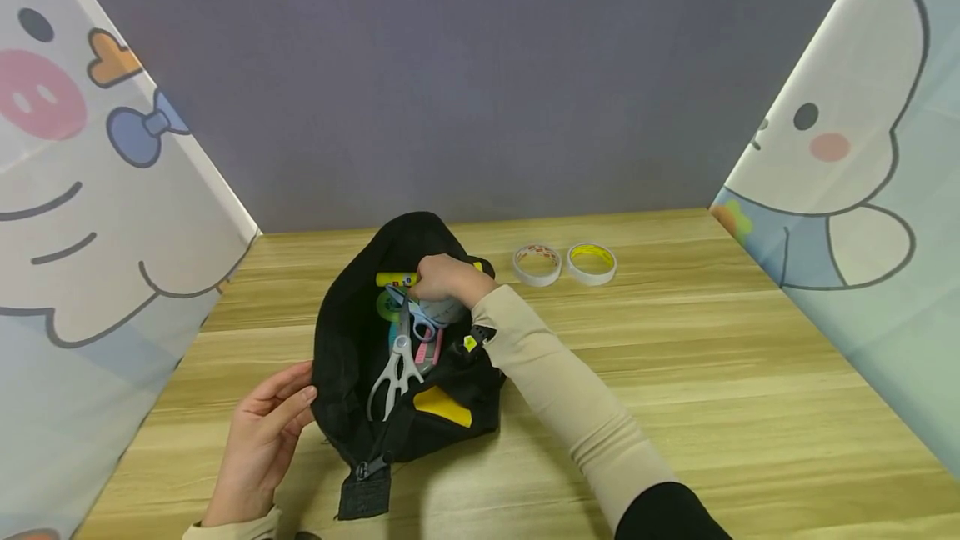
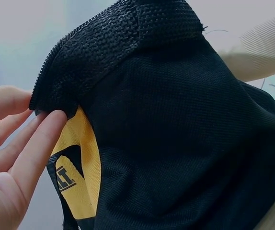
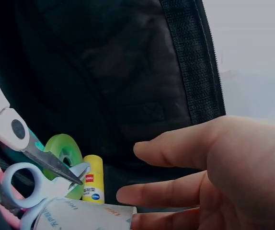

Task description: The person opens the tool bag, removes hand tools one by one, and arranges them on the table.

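A black zip-top tool bag (image 1: 337, 357) with yellow panels stands open on the table. My left hand (image 1: 262, 427) pinches its zippered rim at the left between thumb and fingers. Inside the bag's mouth is my right hand (image 1: 450, 277), its fingers (image 3: 152, 191) spread and apart, gripping nothing visible. Close to those fingertips are a yellow glue stick (image 3: 94, 177) and a printed whitish roll (image 3: 85, 215); whether they touch the roll is unclear. White-handled scissors (image 1: 402, 357), light-blue scissors (image 3: 56, 187), a green tape roll (image 3: 57, 143) and a pink item (image 1: 429, 350) also lie inside.
Two rolls of tape, one with a red-printed core (image 1: 537, 277) and one with a yellow core (image 1: 592, 277), lie right of the bag on the wooden table (image 1: 720, 357). A grey panel (image 1: 480, 90) rises behind, with cartoon-printed panels at both sides.
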Tool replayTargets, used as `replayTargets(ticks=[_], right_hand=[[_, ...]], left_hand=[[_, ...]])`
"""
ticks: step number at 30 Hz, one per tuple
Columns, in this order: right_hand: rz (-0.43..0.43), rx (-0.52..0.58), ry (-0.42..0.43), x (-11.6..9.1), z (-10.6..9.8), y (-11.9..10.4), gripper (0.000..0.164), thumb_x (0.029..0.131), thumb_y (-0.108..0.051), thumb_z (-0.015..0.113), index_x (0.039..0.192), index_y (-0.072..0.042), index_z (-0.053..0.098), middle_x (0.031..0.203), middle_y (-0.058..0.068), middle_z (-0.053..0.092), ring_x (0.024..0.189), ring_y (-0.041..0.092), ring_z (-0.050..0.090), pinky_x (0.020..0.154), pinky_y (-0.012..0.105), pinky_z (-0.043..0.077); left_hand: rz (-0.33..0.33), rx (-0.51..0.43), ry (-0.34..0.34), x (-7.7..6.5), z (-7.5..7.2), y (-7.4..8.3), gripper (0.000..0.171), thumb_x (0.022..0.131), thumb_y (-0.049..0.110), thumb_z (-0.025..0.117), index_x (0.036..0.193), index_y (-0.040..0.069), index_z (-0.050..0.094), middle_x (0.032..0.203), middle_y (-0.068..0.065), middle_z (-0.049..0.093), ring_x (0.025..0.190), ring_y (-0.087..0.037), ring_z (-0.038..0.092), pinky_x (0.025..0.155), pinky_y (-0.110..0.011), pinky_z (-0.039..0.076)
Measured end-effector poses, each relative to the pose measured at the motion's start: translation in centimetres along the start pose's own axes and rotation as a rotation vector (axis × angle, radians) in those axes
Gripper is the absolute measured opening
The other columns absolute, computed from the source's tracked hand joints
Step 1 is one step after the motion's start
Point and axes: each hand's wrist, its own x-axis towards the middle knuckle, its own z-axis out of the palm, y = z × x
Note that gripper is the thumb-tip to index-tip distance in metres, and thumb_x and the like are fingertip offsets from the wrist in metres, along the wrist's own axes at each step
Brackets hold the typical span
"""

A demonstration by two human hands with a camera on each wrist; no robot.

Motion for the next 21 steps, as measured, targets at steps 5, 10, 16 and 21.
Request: replayTargets(ticks=[5,10,16,21], right_hand=[[-0.013,0.004,0.015,0.21,0.22,0.05,0.042,0.101,-0.022,0.058,0.062,-0.013,0.046,0.059,-0.002,0.035,0.051,0.012,0.033,0.053,0.025,0.032],[-0.037,0.083,0.087,0.41,0.32,0.06,0.032,0.100,-0.021,0.062,0.071,-0.008,0.067,0.071,0.002,0.060,0.059,0.011,0.051,0.060,0.022,0.043],[-0.039,0.163,0.193,0.16,0.07,-0.34,0.039,0.088,-0.022,0.077,0.122,-0.004,0.069,0.123,0.007,0.066,0.112,0.023,0.061,0.092,0.033,0.052],[-0.072,0.190,0.243,-0.17,-0.43,-0.61,0.047,0.080,-0.018,0.084,0.122,-0.003,0.069,0.117,0.006,0.066,0.102,0.019,0.059,0.084,0.027,0.051]], left_hand=[[0.002,-0.001,0.004,0.00,-0.07,0.01,0.040,0.094,-0.025,0.042,0.121,-0.009,0.066,0.111,-0.014,0.072,0.095,-0.019,0.071,0.073,-0.027,0.060],[-0.003,-0.001,0.012,-0.10,-0.06,0.03,0.040,0.094,-0.025,0.042,0.121,-0.009,0.066,0.110,-0.014,0.072,0.094,-0.019,0.071,0.072,-0.028,0.060],[-0.010,0.010,0.015,-0.17,-0.02,0.07,0.040,0.094,-0.025,0.042,0.121,-0.009,0.066,0.110,-0.013,0.072,0.094,-0.019,0.071,0.073,-0.027,0.060],[-0.018,0.017,0.026,-0.07,0.00,0.12,0.040,0.094,-0.025,0.043,0.120,-0.008,0.067,0.110,-0.013,0.073,0.094,-0.018,0.071,0.073,-0.027,0.060]])
